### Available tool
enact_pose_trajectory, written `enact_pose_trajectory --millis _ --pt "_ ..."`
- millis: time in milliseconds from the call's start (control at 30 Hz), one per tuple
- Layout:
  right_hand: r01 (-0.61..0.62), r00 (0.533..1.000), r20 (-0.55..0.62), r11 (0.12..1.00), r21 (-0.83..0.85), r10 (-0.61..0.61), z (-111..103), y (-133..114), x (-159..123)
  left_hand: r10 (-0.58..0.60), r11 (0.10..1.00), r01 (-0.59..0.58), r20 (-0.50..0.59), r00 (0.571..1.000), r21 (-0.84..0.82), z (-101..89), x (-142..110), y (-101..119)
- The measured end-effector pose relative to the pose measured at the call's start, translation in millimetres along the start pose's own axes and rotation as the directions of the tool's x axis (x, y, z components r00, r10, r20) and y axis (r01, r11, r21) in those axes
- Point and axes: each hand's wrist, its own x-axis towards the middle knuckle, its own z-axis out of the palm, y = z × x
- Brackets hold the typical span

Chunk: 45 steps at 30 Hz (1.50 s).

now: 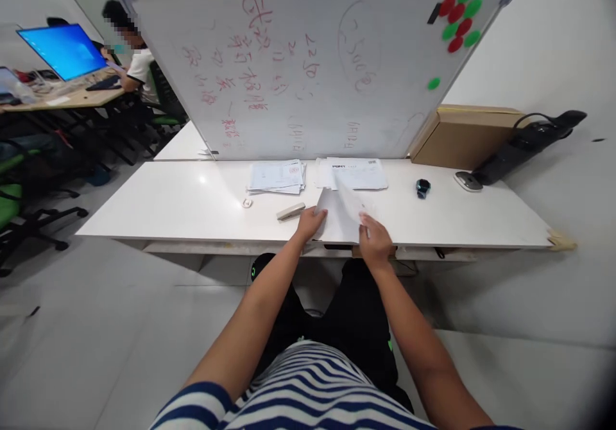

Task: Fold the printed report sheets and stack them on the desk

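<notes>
Sheets of paper [337, 215] are held between my two hands near the front edge of the white desk. My left hand [312, 223] is closed on their left edge, while my right hand [375, 240] pinches the right side, where one sheet lifts and curves upward. Just left of my left hand lies a stapler [291, 211]. Beyond it rests a stack of printed papers [276, 177]. Another stack, with printed lettering on top [370, 173], lies behind the held sheets and is partly covered by them.
A whiteboard [308, 64] stands along the desk's [168, 205] back edge. On the right are a smartwatch [423, 188], a computer mouse [467, 181], a black bottle [520, 144] and a cardboard box [462, 138]. A small white ring-shaped item [247, 203] lies left. Another person [142, 70] sits far left.
</notes>
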Motion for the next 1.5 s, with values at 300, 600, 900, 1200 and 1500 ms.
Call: enact_pose_trajectory --millis 300,600,900,1200,1500 --pt "0.050 0.993 0.104 0.999 0.017 -0.051 11 -33 -53 0.089 0.965 -0.082 0.016 0.996 -0.250 -6.6 -1 8" --pt "0.011 0.986 0.168 1.000 0.016 -0.014 5 -25 -71 -0.068 0.960 0.087 0.081 0.994 -0.267 -10.0 3 7" --pt "-0.101 0.980 0.178 0.993 0.064 0.088 -1 -26 -70 -0.099 0.945 0.128 0.109 0.989 -0.300 -10.7 4 1" --pt "-0.068 0.953 0.282 0.985 -0.156 0.111 10 -33 -56 -0.122 0.934 0.148 0.099 0.988 -0.324 -9.9 2 2" --pt "-0.043 0.886 0.450 0.986 -0.158 0.111 8 -47 -54 -0.099 0.959 0.140 0.171 0.980 -0.247 -10.6 2 4"
